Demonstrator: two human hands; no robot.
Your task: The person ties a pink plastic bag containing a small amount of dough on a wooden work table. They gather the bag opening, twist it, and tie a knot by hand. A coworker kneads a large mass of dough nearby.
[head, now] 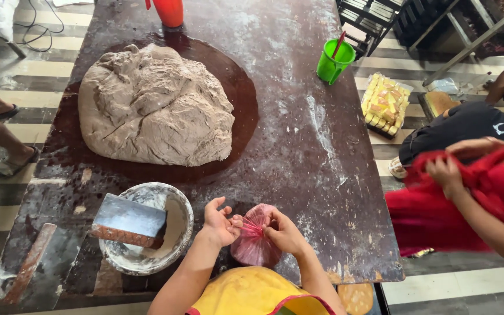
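From the head view I see both hands working at the near edge of the table (322, 175), just above a yellow apron (252, 294). Between them sits a small pink plastic bag (255, 242), bulging and resting on the tabletop. My left hand (220, 224) has its grip narrowed to a pinch on the gathered neck of the bag, and my right hand (284, 233) is closed on the same twisted neck from the other side, fingers touching the film.

I judge the bag to be light and soft, its thin film slippery and easy to tear, so the bunched neck is the sound place to hold it; squeezing the belly would deform whatever is inside, which I cannot make out.

Just left of my left hand stands a flour-dusted metal bowl (147, 233) with a flat scraper (128, 220) lying across its rim. Farther up the table lies a large grey-brown mound of dough (153, 105) on a dark damp patch. A green cup (333, 61) stands well apart to the right, and another person in red (468, 192) is beside the table.
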